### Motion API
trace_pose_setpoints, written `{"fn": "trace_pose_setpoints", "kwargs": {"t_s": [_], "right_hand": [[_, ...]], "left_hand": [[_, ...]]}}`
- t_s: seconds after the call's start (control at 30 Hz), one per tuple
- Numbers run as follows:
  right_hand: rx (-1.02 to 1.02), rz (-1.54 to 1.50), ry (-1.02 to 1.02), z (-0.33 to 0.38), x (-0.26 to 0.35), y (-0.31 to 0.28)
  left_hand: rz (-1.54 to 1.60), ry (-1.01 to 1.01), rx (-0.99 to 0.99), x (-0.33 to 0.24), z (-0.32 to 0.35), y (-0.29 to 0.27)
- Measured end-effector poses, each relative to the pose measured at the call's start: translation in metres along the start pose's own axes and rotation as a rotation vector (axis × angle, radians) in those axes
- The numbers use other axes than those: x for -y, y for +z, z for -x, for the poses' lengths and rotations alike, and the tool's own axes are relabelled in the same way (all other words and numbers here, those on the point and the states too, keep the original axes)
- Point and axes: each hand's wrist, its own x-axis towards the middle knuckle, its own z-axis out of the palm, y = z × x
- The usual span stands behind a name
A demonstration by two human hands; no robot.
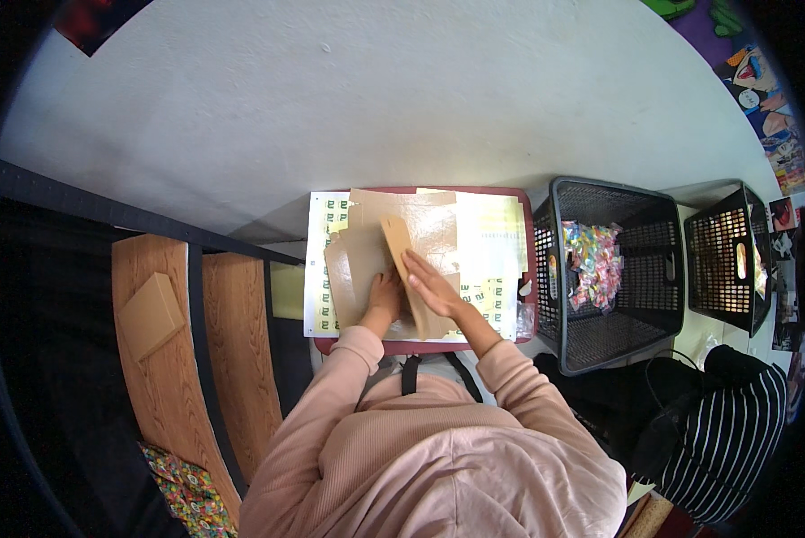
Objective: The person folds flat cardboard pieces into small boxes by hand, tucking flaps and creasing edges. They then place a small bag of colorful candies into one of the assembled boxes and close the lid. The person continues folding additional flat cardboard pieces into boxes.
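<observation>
A brown cardboard box blank (425,211) lies on the table, with one long panel (393,240) raised at its middle. My right hand (434,287) rests against the right side of that panel, fingers stretched out along it. On the panel's left side, my left hand (385,294) presses on the cardboard with its fingers extended; their tips are partly hidden. Beneath the blank are white and yellow sheets (329,309) with repeated green printed marks.
The table (326,344) has a dark red rim. To the right stand a black crate (613,345) with colourful wrapped candies (591,269) and a smaller black crate (725,309). Wooden shelves (237,350) at left bear a closed cardboard box (151,316). Striped cloth (730,439) is lower right.
</observation>
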Motion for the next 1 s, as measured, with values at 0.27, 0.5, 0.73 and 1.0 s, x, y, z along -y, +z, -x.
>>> {"fn": "trace_pose_setpoints", "kwargs": {"t_s": [0.27,0.5,0.73,1.0], "right_hand": [[0.147,0.488,0.035,-0.013,-0.014,0.047],[0.158,0.652,0.073,-0.017,-0.036,0.067],[0.017,0.759,-0.021,-0.013,-0.044,0.08],[-0.024,0.758,0.1,-0.014,-0.036,0.072]], "left_hand": [[0.421,-0.036,-0.209,0.021,-0.007,0.069],[0.423,-0.269,-0.535,0.056,0.025,0.095],[0.569,-0.083,-0.576,0.05,0.063,0.046],[0.372,-0.027,-0.272,0.03,0.056,0.04]]}}
